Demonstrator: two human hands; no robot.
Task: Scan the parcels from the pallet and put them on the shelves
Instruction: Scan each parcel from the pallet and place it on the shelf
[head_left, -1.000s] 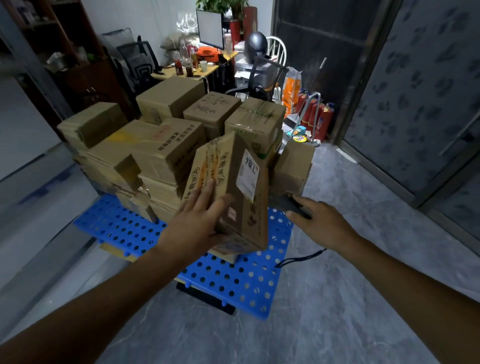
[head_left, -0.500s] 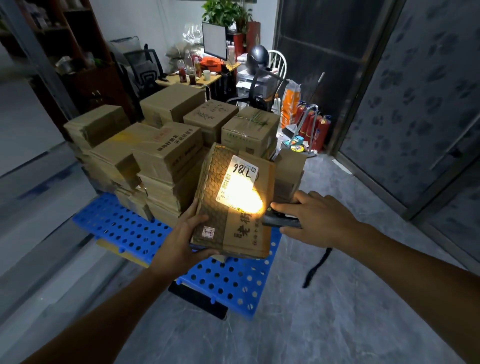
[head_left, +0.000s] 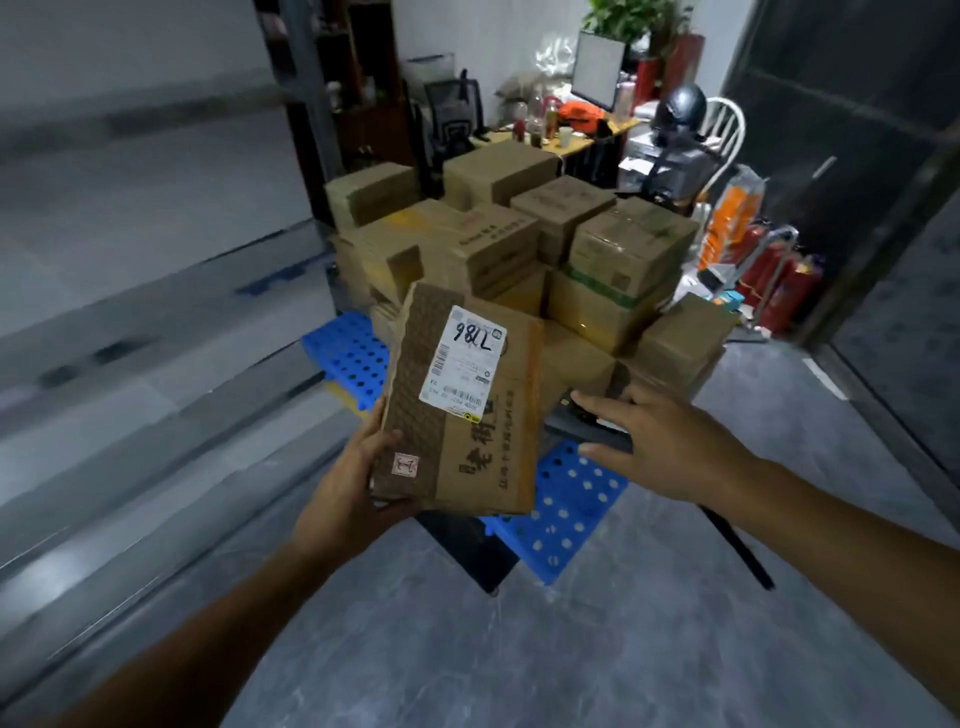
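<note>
Closest to me, my left hand (head_left: 348, 483) has the parcel (head_left: 467, 426) by its lower left corner. The thumb is clamped on the front face, and the other fingers are tucked behind where I can't see them. That grip keeps the flat brown box tilted up toward the head camera, so the white label (head_left: 463, 361) with its handwritten number and barcode faces out and nothing covers it. To the right, my right hand (head_left: 670, 441) sits just beside the box edge with its fingers (head_left: 602, 405) closed round the dark scanner (head_left: 584, 418), index on top and thumb below. The nose points at the parcel, which I judge is the angle for a read, and a black strap (head_left: 737, 551) hangs toward the grey floor (head_left: 571, 649). No scan light shows on the label, so I can't tell whether this one has registered. Beneath the box is the blue perforated pallet (head_left: 571, 499), with the stack of parcels (head_left: 519, 234) piled on it, several layers deep — plenty left to do. Off to my left runs blurred grey shelving (head_left: 130, 338), where I reckon this parcel goes. At the far back a cluttered surface (head_left: 587, 140) carries a monitor (head_left: 597, 67), and red fire extinguishers (head_left: 779, 291) stand to the right.
</note>
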